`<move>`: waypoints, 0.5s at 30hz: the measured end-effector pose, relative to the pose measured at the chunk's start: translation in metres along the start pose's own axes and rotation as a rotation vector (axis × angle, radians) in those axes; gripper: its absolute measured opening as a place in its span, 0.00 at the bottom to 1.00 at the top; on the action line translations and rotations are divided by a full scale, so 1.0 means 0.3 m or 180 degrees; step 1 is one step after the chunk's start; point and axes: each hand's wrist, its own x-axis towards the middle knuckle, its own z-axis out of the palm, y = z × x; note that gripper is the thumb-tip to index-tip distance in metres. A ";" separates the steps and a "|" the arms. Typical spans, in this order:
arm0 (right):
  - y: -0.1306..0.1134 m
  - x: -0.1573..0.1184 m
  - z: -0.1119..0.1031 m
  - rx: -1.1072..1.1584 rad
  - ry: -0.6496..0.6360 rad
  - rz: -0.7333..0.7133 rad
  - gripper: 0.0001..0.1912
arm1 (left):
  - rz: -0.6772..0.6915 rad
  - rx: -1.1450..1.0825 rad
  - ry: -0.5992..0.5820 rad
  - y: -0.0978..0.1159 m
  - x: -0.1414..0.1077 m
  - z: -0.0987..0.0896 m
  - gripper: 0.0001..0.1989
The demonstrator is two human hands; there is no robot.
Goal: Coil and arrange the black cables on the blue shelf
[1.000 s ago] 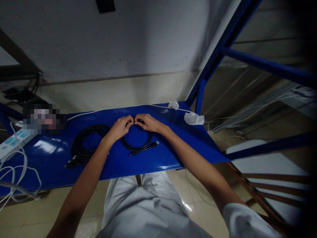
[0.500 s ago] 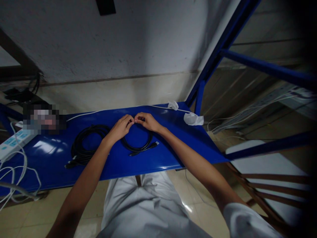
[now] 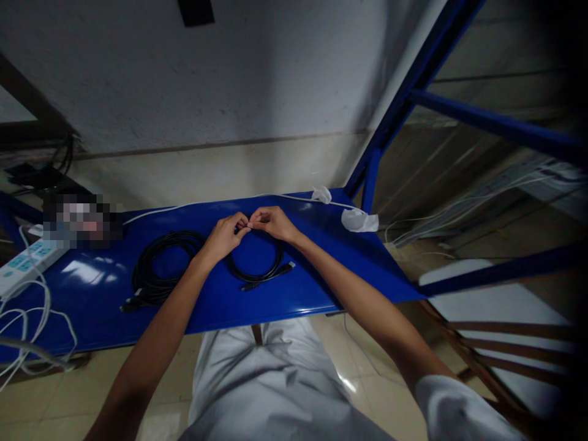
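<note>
A single black cable [image 3: 258,278] lies in a loop on the blue table, its two plug ends at the near side; the right one shows a pale metal tip. At the loop's far side my left hand [image 3: 226,235] and my right hand [image 3: 275,224] meet, thumbs and forefingers pinched together. Whatever sits between the fingertips is too small to name, and the hands cover that stretch of cable. Left of my left hand rests a thicker bundle of coiled black cable [image 3: 143,264], partly behind my forearm.
White power strip [image 3: 27,264] and tangled white cords [image 3: 46,306] occupy the table's left end, beside a blurred-out patch. Crumpled white papers [image 3: 359,221] lie at the right. A white cord runs along the back edge. Blue frame posts [image 3: 371,180] and a chair [image 3: 487,294] stand right.
The fingertips of both hands have shifted slightly against each other at the same spot. The cable loop and the larger coil stay practically where they were.
</note>
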 end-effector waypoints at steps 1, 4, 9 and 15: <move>-0.002 0.000 0.001 0.0003 -0.0002 0.0020 0.17 | -0.0022 -0.0013 0.0000 0.000 -0.001 0.000 0.03; -0.008 -0.003 0.002 0.0030 -0.0071 0.0059 0.17 | -0.0111 0.0020 -0.0025 -0.003 -0.003 0.002 0.03; -0.013 -0.005 -0.005 0.0063 -0.0247 -0.0022 0.14 | -0.0250 0.0135 -0.0015 -0.009 -0.004 0.003 0.03; -0.008 -0.005 -0.010 0.0016 -0.0304 -0.0111 0.09 | -0.0272 0.0061 -0.0006 0.007 -0.003 0.000 0.03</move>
